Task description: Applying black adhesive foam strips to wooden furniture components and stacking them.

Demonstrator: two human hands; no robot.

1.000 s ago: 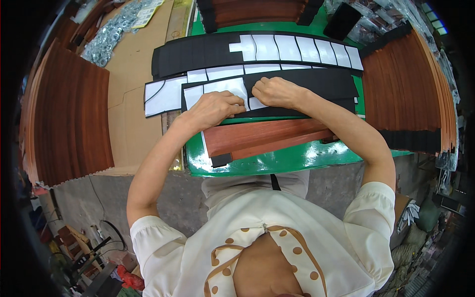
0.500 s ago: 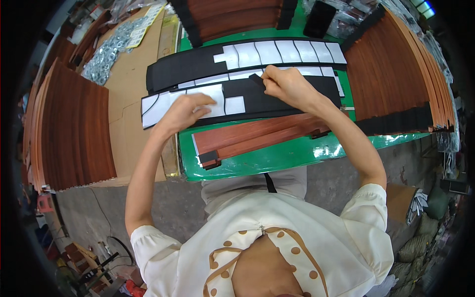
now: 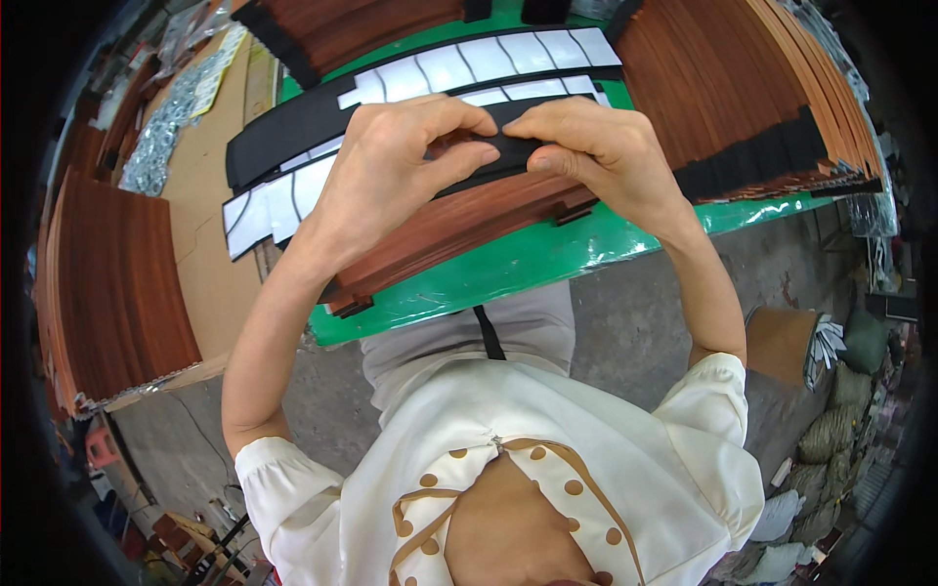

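Observation:
My left hand (image 3: 391,166) and my right hand (image 3: 596,146) meet over the green table (image 3: 547,264), both pinching a thin black strip (image 3: 508,151) held up between the fingertips. Under the hands lie long reddish-brown wooden slats (image 3: 459,230) with black ends. Behind them, black strips with white backing rectangles (image 3: 459,68) run across the table. Part of the held strip is hidden by my fingers.
Stacks of brown slats stand at the right (image 3: 743,88), at the far top (image 3: 362,24) and at the left (image 3: 117,283). A brown cardboard sheet (image 3: 210,264) lies left of the table. Silver packets (image 3: 166,137) lie far left. Sacks (image 3: 840,430) sit on the floor at right.
Both hands have come together and lifted the black strip off the pile toward me; earlier they were spread apart, pressing on strips flat on the table.

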